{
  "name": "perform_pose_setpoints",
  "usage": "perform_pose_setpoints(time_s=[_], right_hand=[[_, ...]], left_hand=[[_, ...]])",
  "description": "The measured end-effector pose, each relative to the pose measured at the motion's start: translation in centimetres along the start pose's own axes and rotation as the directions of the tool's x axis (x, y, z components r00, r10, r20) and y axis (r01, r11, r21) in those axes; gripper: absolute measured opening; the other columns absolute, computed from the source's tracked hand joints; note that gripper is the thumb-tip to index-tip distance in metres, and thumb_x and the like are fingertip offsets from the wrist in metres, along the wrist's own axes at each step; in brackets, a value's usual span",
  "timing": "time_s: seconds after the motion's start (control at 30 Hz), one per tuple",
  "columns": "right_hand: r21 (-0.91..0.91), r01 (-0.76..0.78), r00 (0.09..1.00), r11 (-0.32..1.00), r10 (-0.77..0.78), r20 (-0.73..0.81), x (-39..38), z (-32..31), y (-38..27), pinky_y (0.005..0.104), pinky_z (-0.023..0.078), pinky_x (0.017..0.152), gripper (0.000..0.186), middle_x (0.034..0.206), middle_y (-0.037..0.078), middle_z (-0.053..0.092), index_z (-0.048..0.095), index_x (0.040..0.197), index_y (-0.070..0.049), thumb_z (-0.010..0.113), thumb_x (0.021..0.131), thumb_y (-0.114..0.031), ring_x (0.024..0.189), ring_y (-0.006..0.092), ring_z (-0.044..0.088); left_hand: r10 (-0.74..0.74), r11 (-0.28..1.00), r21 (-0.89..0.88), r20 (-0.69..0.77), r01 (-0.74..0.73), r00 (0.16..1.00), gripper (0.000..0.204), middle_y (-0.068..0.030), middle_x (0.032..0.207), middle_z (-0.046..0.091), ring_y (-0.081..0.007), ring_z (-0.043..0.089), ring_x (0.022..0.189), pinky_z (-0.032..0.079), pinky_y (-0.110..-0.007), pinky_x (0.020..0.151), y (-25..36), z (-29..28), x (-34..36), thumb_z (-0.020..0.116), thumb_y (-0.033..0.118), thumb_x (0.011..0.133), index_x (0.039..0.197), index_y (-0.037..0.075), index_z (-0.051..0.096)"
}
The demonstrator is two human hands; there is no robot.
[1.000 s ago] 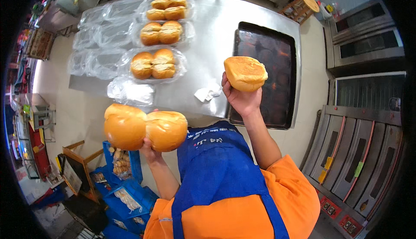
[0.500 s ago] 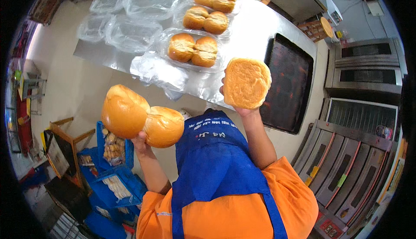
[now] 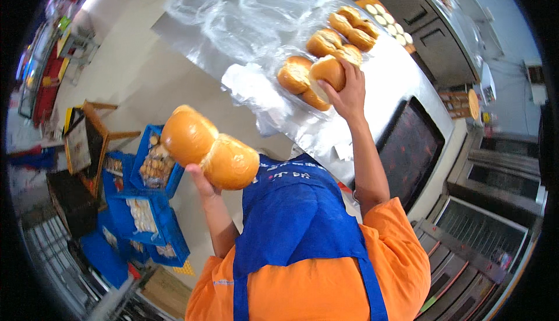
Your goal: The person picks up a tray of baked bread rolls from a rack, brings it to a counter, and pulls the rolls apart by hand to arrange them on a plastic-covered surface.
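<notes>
My left hand (image 3: 207, 186) holds a pair of joined glossy bread buns (image 3: 211, 152) from below, in front of the metal table. Over on the table, my right hand (image 3: 350, 95) grips a single bread bun (image 3: 327, 73), its fingers wrapped round one side. That bun is right above a pair of buns (image 3: 294, 75) in a clear plastic tray and partly hides it. Farther back are another pair of buns (image 3: 323, 42) and a third group (image 3: 352, 27).
Clear plastic trays (image 3: 241, 30) cover the table's left part, with crumpled white plastic (image 3: 256, 94) at its near edge. A dark baking tray (image 3: 410, 152) lies at the right. Blue crates (image 3: 169, 222) with packed goods stand on the floor at left; steel ovens (image 3: 495, 187) are at right.
My right hand has carried its bun from the table's near edge up and away to the packed buns. The left hand still holds its joined buns, slightly shifted. The view has turned.
</notes>
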State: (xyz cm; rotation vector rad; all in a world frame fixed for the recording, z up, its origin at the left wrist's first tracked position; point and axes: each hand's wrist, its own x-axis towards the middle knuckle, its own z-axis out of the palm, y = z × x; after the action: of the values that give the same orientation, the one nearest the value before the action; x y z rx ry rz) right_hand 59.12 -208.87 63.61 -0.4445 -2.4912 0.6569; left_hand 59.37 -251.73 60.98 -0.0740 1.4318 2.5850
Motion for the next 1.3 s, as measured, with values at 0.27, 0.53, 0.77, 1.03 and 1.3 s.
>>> perform_pose_setpoints(time_s=[0.27,0.53,0.77,1.03,1.3], right_hand=[[-0.117,0.206,0.976,0.972,-0.195,0.093,1.3,6.1,-4.5,0.0534,0.031,0.117,0.074,0.146,0.023,0.055,0.052,0.146,-0.002,0.079,0.088,-0.041,0.139,0.0415,0.046],[0.548,0.230,0.808,0.804,-0.471,0.352,-5.7,2.2,-17.7,0.0517,0.037,0.116,0.109,0.151,0.027,0.041,0.040,0.153,-0.005,0.095,0.064,-0.034,0.137,0.0475,0.043],[0.429,0.457,0.790,0.780,-0.577,0.209,-5.9,0.6,-15.8,0.0514,0.044,0.105,0.091,0.135,0.023,0.050,0.054,0.145,-0.014,0.091,0.062,-0.016,0.124,0.0434,0.051],[0.581,0.250,0.912,0.775,-0.390,0.127,-7.6,-0.5,-12.7,0.0480,0.044,0.107,0.080,0.136,0.024,0.051,0.056,0.138,-0.007,0.088,0.065,-0.018,0.125,0.0400,0.052],[0.700,-0.580,0.677,-0.417,0.230,0.699,-9.4,-2.0,-6.6,0.0541,0.040,0.117,0.073,0.153,0.021,0.048,0.040,0.154,-0.009,0.060,0.097,-0.050,0.139,0.0405,0.050]], left_hand=[[0.194,0.976,-0.098,-0.010,-0.194,0.981,0.088,-0.0114,0.148,0.054,-0.0251,0.056,0.132,0.047,-0.043,0.111,-0.7,2.8,0.7,0.061,0.066,0.095,0.152,0.002,0.039],[0.166,0.986,0.005,-0.164,-0.167,0.973,0.081,-0.0090,0.151,0.048,-0.0228,0.048,0.139,0.039,-0.040,0.117,-2.1,8.4,2.1,0.070,0.049,0.097,0.154,0.006,0.034],[-0.009,0.968,-0.248,-0.188,-0.038,0.982,0.079,-0.0101,0.145,0.054,-0.0241,0.053,0.136,0.043,-0.041,0.114,0.5,9.9,1.9,0.072,0.050,0.095,0.151,0.006,0.040],[-0.275,0.736,-0.665,-0.124,0.126,0.953,0.067,-0.0105,0.148,0.056,-0.0302,0.055,0.135,0.047,-0.050,0.113,1.5,12.4,1.7,0.064,0.052,0.099,0.149,0.010,0.048],[0.337,0.911,-0.217,-0.098,-0.351,0.936,0.093,-0.0065,0.158,0.044,-0.0280,0.042,0.145,0.033,-0.050,0.121,4.1,9.1,1.5,0.069,0.067,0.088,0.158,0.015,0.036]])
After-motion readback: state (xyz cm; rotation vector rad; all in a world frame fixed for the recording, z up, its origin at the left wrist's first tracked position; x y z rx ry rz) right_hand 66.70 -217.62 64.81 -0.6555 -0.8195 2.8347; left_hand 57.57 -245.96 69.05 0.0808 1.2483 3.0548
